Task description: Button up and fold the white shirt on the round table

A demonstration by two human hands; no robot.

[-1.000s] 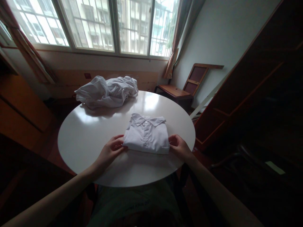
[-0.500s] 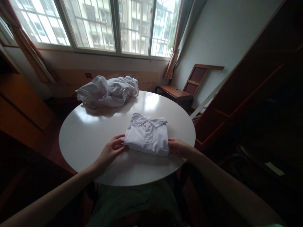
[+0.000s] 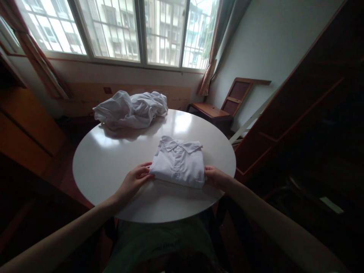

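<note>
A folded white shirt (image 3: 179, 162), collar facing away from me, lies on the round white table (image 3: 113, 163). My left hand (image 3: 133, 182) holds the shirt's near left corner, fingers tucked at its edge. At the near right corner my right hand (image 3: 217, 178) grips the fabric edge in the same way. Both hands rest low on the tabletop.
A crumpled heap of white clothes (image 3: 131, 109) sits at the table's far edge below the window. A wooden chair (image 3: 222, 108) stands at the back right, and a dark wooden cabinet (image 3: 307, 121) fills the right side. Wooden furniture (image 3: 25, 136) lines the left.
The shirt and both hands have stayed nearly in place. My right hand has lowered slightly against the shirt's right corner; the view shifted a little.
</note>
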